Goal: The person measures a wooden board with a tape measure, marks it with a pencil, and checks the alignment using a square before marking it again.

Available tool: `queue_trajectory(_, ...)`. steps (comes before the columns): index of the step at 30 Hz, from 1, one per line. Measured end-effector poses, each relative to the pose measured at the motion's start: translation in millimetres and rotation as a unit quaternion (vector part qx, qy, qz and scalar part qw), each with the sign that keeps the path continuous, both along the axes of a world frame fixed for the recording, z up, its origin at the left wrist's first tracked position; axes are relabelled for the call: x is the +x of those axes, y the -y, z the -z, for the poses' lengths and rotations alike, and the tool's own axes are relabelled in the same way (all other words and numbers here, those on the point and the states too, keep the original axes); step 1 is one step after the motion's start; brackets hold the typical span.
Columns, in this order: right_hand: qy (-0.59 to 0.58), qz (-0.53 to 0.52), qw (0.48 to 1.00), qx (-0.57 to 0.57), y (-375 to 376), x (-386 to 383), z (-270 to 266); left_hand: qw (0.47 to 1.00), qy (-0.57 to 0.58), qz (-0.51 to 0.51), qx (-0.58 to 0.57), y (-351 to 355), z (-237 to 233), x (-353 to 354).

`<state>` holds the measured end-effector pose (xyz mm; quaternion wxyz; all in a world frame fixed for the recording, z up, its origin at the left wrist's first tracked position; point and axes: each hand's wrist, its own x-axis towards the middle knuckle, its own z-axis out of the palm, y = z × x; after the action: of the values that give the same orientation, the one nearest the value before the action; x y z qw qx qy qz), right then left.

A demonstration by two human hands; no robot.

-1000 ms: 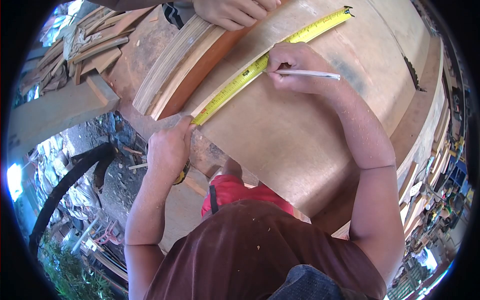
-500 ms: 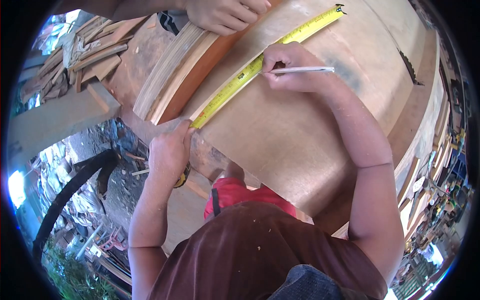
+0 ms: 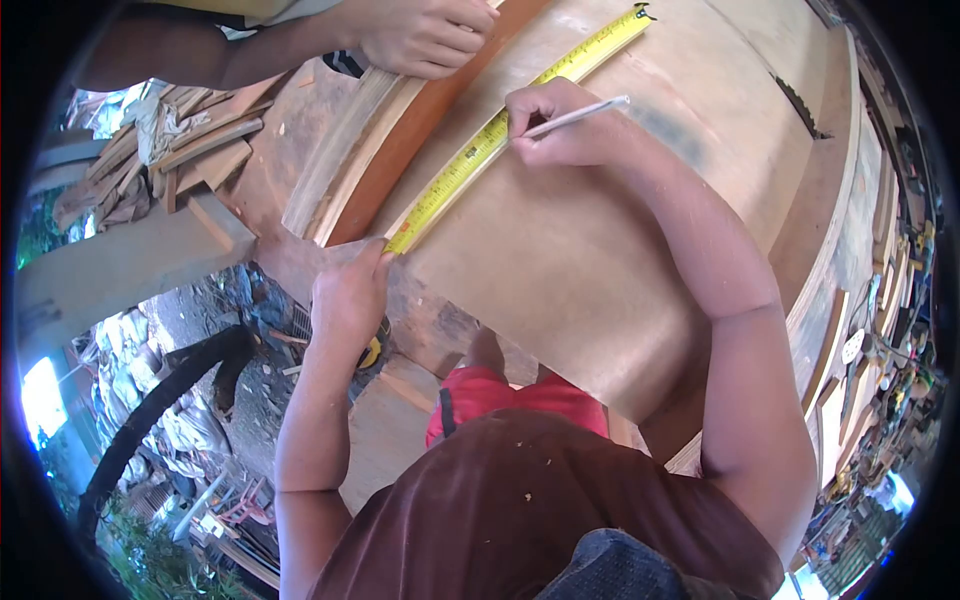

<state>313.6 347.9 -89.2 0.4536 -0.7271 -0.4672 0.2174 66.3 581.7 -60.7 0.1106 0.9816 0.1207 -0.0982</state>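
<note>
A yellow tape measure [image 3: 445, 186] lies stretched diagonally across a wide wooden panel [image 3: 570, 270]. My left hand [image 3: 350, 295] grips the tape at the panel's near left edge, and part of its black and yellow case [image 3: 373, 348] shows under the hand. My right hand [image 3: 555, 125] is closed around a thin whitish pencil [image 3: 580, 117]. Its fingertips rest beside the tape's lower edge, around the middle of the blade. The hooked end of the tape lies free at the far side. The pencil's tip is hidden by my fingers.
Another person's hand [image 3: 425, 35] rests on curved stacked wood strips [image 3: 350, 165] left of the tape. Scrap wood [image 3: 205, 140] is piled at the left, behind a grey beam [image 3: 130, 265]. A raised wooden edge [image 3: 825, 180] borders the panel's right side.
The view has shifted slightly. My right hand has turned the pencil so its free end points more upward. The other person's forearm shows more at the top left.
</note>
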Motion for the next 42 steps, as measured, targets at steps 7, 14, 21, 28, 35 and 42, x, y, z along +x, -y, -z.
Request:
queue_trajectory(7, -0.138, 0.148, 0.975, 0.093, 30, -6, -32, 0.999, -0.034, -0.011, -0.014, 1, -4, 5)
queue_trajectory(14, -0.217, 0.345, 0.904, 0.126, 91, -124, -58, 0.994, 0.002, 0.046, -0.097, -17, 1, 9)
queue_trajectory(21, -0.381, 0.424, 0.822, 0.014, 107, -311, -56, 0.847, -0.176, 0.089, -0.493, 17, -47, 10)
queue_trajectory(28, -0.569, 0.362, 0.647, 0.357, 47, -346, -71, 0.706, -0.117, 0.202, -0.668, 176, -90, 25)
queue_trajectory(35, -0.475, 0.512, 0.640, 0.321, 101, -350, -84, 0.654, -0.089, 0.325, -0.677, 242, -69, 9)
queue_trajectory(42, -0.398, 0.599, 0.572, 0.394, 166, -353, -123, 0.674, -0.049, 0.283, -0.680, 201, -25, 29)
